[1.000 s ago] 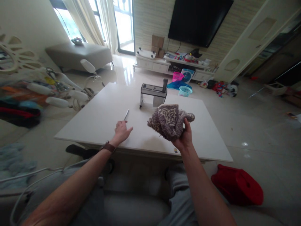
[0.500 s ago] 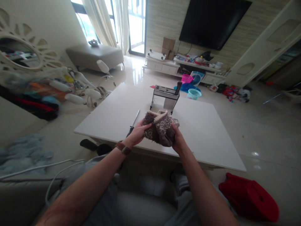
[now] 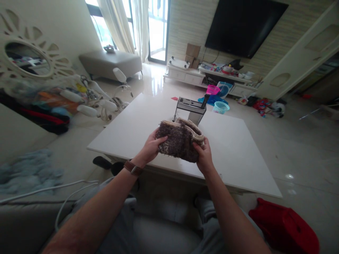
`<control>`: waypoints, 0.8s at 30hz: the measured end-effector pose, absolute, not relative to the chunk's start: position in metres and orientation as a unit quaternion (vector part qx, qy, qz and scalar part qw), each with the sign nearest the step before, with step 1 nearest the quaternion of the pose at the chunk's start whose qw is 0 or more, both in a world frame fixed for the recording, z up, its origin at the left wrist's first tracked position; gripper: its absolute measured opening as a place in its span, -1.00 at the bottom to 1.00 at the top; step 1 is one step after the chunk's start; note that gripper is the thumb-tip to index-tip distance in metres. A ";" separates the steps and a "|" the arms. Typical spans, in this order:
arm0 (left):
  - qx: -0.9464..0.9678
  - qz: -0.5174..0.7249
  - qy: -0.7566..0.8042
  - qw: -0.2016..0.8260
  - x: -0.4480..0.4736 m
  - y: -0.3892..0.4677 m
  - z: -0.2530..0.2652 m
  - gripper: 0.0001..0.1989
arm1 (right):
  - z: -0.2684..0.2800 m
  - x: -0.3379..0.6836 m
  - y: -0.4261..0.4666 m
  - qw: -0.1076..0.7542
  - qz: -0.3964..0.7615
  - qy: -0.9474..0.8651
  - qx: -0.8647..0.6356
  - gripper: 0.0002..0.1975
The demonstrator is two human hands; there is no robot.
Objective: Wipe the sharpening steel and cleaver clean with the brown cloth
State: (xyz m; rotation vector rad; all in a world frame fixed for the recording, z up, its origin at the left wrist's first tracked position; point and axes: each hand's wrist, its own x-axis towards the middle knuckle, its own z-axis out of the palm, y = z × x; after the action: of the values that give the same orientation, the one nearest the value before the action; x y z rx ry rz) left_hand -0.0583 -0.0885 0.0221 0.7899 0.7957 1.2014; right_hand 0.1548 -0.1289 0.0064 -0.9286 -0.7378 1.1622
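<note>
A folded brown-and-cream patterned cloth point(image 3: 177, 141), thick and shaggy, is held up over the near side of the white table point(image 3: 230, 148). Its left end is in the grip of my left hand point(image 3: 150, 147), thumb on the near face. My right hand point(image 3: 205, 155) grips the right end, where the pale folded layers curl open. Just beyond the cloth stands a metal-framed knife rack point(image 3: 190, 106) with a black handle point(image 3: 205, 100) rising from its right side; the cloth hides its lower part.
On the floor to the right lies a red fabric item point(image 3: 286, 225). A chandelier with white shades point(image 3: 88, 111) rests left of the table. Baskets, including a light blue one point(image 3: 221, 107), stand beyond the far edge, before a low TV cabinet point(image 3: 194, 78).
The cloth has been turned and spread wider, its darker shaggy side now facing me. My hands have moved slightly apart. The thin metal rod with a black handle is no longer visible.
</note>
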 end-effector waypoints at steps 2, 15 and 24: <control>0.343 0.500 0.357 0.711 -0.066 -0.090 0.029 -0.40 | 0.010 0.156 -0.128 0.697 0.484 -0.307 -0.430 -0.52; 0.465 0.495 0.335 0.652 -0.064 -0.089 0.013 -0.37 | 0.016 0.173 -0.135 0.667 0.499 -0.357 -0.423 -0.45; 0.578 0.477 0.352 0.561 -0.068 -0.089 0.020 -0.28 | 0.008 0.170 -0.132 0.681 0.434 -0.374 -0.455 -0.67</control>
State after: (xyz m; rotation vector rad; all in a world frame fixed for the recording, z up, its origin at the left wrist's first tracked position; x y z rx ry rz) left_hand -0.0684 -0.0890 0.0198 1.3607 0.8293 1.1229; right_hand 0.1698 -0.1320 0.0080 -1.0215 -0.8390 0.9743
